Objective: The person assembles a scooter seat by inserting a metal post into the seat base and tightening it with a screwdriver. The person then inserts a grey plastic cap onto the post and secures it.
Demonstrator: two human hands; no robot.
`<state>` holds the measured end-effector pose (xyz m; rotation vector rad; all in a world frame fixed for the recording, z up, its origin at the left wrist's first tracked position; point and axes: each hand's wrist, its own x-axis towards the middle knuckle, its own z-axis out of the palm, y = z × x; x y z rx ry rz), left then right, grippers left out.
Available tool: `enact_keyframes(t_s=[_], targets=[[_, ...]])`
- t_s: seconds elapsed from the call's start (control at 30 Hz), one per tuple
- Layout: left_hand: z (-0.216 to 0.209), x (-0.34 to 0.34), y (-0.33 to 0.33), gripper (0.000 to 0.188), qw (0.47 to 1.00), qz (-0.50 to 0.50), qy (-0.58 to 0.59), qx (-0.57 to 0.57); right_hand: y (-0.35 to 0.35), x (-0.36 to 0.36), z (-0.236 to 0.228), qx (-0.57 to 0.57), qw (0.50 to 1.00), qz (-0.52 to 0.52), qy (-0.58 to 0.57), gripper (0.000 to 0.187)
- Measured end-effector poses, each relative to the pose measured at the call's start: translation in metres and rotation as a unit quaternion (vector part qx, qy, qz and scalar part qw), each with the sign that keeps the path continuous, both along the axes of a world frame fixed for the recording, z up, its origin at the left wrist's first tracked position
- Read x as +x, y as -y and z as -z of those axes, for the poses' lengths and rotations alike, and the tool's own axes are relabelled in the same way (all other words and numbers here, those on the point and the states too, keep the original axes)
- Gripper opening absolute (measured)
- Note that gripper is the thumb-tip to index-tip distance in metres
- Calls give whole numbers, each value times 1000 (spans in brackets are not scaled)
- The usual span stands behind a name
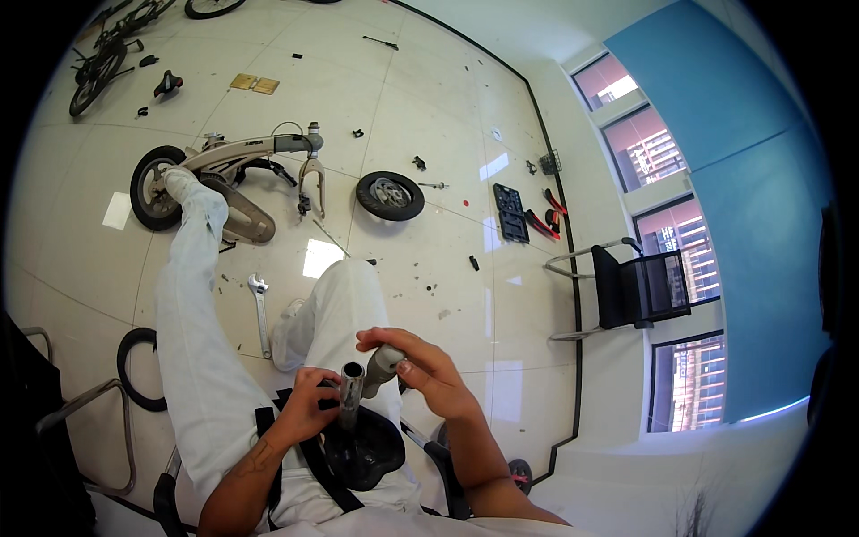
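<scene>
A black bicycle saddle point(371, 455) lies upside down in my lap, its bare metal seat post point(350, 398) pointing up. My left hand point(310, 403) has its fingers curled against the side of that post. Just right of the tube's open end, my right hand point(428, 369) grips a rounded grey-beige piece point(383, 367) between thumb and fingers; its exact kind is unclear. Black straps point(324, 474) run across my lap beside the saddle.
A beige bike frame point(259, 148) with its rear wheel lies ahead, my left foot against it. On the tiles are a loose wheel point(390, 196), an adjustable wrench point(260, 313), a tyre point(130, 376) and a tool case point(511, 213). A black chair point(626, 286) stands right.
</scene>
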<state>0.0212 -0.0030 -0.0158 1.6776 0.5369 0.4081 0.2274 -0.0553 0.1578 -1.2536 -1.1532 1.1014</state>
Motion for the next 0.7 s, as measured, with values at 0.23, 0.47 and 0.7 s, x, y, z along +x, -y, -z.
enact_keyframes(t_s=[0.23, 0.47, 0.7], targets=[[-1, 0, 0, 21, 1000, 9, -3, 27, 10, 15, 11, -35, 999, -2, 37, 42], [-1, 2, -1, 21, 999, 17, -3, 35, 9, 3, 15, -55, 956, 144, 251, 42], [2, 1, 0, 20, 999, 10, -2, 34, 0, -2, 11, 6, 994, 13, 106, 39]])
